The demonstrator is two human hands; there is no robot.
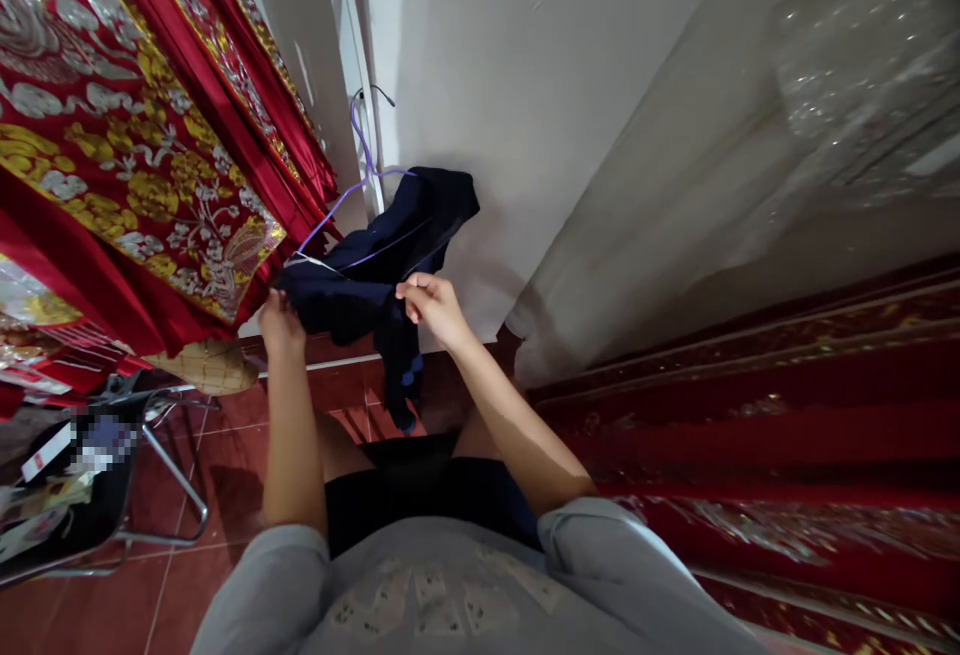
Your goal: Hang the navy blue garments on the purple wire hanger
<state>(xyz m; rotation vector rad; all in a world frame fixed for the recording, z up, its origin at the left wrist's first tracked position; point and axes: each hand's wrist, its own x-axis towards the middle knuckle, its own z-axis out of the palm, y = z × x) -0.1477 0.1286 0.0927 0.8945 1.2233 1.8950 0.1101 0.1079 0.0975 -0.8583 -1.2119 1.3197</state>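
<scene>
A dark navy garment (337, 300) hangs in bunched folds from a thin purple wire hanger (365, 150), in front of the pale wall. My left hand (282, 323) is closed on the garment's left edge, beside the red embroidered cloth. Farther right, my right hand (432, 303) pinches the garment's upper edge between thumb and fingers. A narrow length of dark cloth with blue patches dangles below the middle, toward the floor. What the hanger's hook hangs on is hard to make out, close to a white upright pipe.
Red cloth with gold and silver embroidery (157, 175) hangs at the left. Below it stands a metal-framed black chair (112, 515) bearing papers and small items. Clear plastic sheeting (675, 185) and more red fabric (750, 425) line the right side. The floor is red tile (225, 495).
</scene>
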